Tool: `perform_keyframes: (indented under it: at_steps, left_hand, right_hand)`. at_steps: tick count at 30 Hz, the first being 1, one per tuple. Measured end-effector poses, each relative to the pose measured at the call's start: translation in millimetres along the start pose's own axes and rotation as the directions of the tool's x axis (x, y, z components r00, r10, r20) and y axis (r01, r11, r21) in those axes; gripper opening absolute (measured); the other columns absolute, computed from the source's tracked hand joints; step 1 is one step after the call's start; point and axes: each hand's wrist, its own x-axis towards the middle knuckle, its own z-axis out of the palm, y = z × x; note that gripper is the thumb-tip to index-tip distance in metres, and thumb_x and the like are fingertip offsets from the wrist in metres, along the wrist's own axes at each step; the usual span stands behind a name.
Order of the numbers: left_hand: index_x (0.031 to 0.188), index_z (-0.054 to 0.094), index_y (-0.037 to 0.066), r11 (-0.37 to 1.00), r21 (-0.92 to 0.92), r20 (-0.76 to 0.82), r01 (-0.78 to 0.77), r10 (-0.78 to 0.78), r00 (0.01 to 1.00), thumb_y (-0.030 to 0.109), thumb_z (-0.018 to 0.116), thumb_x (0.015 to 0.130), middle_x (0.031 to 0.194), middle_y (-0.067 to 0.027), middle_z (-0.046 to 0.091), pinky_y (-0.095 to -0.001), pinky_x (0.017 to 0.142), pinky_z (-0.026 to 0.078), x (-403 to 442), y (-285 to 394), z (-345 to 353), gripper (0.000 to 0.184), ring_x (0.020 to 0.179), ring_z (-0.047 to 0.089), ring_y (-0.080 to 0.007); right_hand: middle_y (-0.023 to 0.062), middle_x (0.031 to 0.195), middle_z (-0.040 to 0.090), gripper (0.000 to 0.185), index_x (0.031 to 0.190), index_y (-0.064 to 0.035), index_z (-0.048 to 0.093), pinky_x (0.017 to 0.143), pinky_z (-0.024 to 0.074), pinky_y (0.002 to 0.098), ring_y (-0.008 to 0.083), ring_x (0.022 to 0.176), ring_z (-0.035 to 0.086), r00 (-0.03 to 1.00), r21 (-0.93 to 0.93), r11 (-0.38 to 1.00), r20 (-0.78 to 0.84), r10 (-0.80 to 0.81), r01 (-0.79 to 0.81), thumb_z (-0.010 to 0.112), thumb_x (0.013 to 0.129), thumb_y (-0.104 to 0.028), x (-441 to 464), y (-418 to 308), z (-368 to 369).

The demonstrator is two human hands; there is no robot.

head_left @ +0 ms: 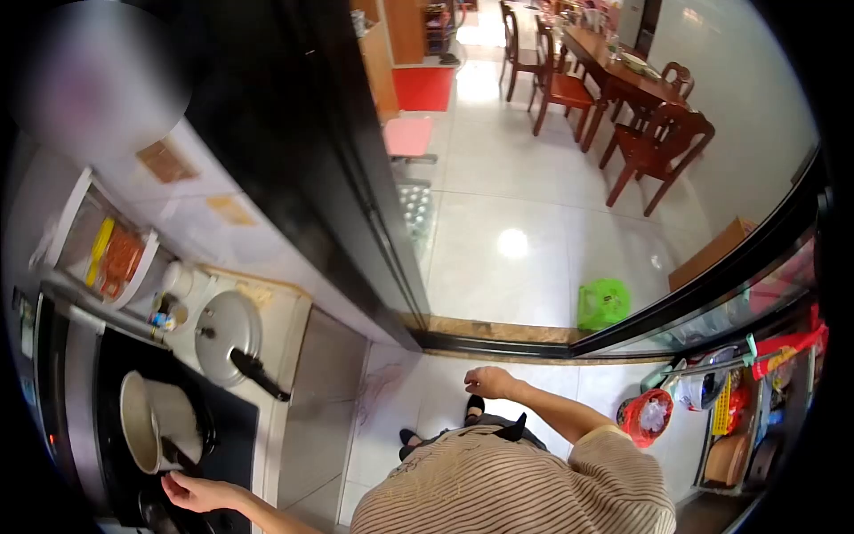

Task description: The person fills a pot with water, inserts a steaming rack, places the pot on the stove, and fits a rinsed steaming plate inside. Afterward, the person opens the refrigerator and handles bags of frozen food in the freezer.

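My left hand [194, 493] is over the stove at lower left, its fingers loosely bent and apart, with nothing seen in them. Just above it is the dark handle [181, 457] of a deep light-coloured pot [182, 420] on the black cooktop [233, 422]; whether they touch I cannot tell. A round silver lid [228, 327] with a black long handle [259, 373] lies on the counter behind the pot. My right hand [488, 383] hangs in front of my striped shirt [525, 481], fingers curled in, nothing visible in it.
A white rack [75, 206] with packets stands by the wall. Ahead are a sliding-door track [498, 345] and a green bag [604, 303] on the floor. A red-lined bin [633, 422] and a loaded shelf [728, 458] are at right. Chairs [658, 147] surround a table [592, 49] beyond.
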Motion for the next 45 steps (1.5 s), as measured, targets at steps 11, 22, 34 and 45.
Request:
perform_keyframes:
  at_steps: [11, 22, 34, 45]
  left_hand:
    - [0.108, 0.052, 0.005, 0.470, 0.022, 0.673, 0.882, 0.645, -0.361, -0.008, 0.057, 0.078, 0.102, -0.0072, 0.054, -0.0233, 0.069, 0.048, -245, 449, 42, 0.033, 0.082, 0.054, -0.0106]
    - [0.109, 0.050, 0.004, 0.115, 0.171, 0.107, 0.978, 0.985, -0.135, 0.004, 0.058, 0.080, 0.098, -0.0067, 0.051, -0.0269, 0.074, 0.047, -340, 541, 67, 0.030, 0.094, 0.052, -0.0170]
    - [0.110, 0.051, 0.004, -0.006, 0.219, 0.098, 0.976, 0.995, -0.016, 0.007, 0.058, 0.081, 0.099, -0.0058, 0.052, -0.0275, 0.076, 0.047, -488, 647, 313, 0.031, 0.092, 0.053, -0.0168]
    - [0.111, 0.051, 0.004, -0.006, 0.121, 0.047, 0.993, 0.999, 0.000, 0.009, 0.059, 0.081, 0.100, -0.0050, 0.053, -0.0281, 0.077, 0.047, -614, 745, 488, 0.031, 0.091, 0.054, -0.0166]
  right_hand:
    - [0.0136, 0.096, 0.064, 0.030, 0.102, -0.0058, 0.062, 0.075, 0.0487, 0.0350, 0.0252, 0.088, 0.061, 0.945, 0.433, 0.901, -0.308, 0.109, 0.037, 0.058, 0.082, -0.028, -49, 109, -80]
    - [0.0134, 0.099, 0.065, 0.032, 0.106, 0.0003, 0.060, 0.075, 0.0487, 0.0297, 0.0196, 0.085, 0.062, 0.895, 0.717, 0.653, -0.093, 0.436, -0.243, 0.063, 0.081, -0.019, -17, 242, -159]
    - [0.0024, 0.095, 0.061, 0.026, 0.108, -0.0103, 0.058, 0.061, 0.0480, 0.0296, 0.0145, 0.078, 0.059, 0.659, 0.847, 0.391, -0.066, 0.749, -0.360, 0.059, 0.085, -0.024, 77, 446, -398]
    - [0.0088, 0.070, 0.060, 0.024, 0.093, -0.0021, 0.060, 0.043, 0.0484, 0.0330, 0.0194, 0.054, 0.058, 0.418, 0.679, 0.219, 0.142, 0.898, -0.701, 0.061, 0.077, -0.019, 109, 623, -440]
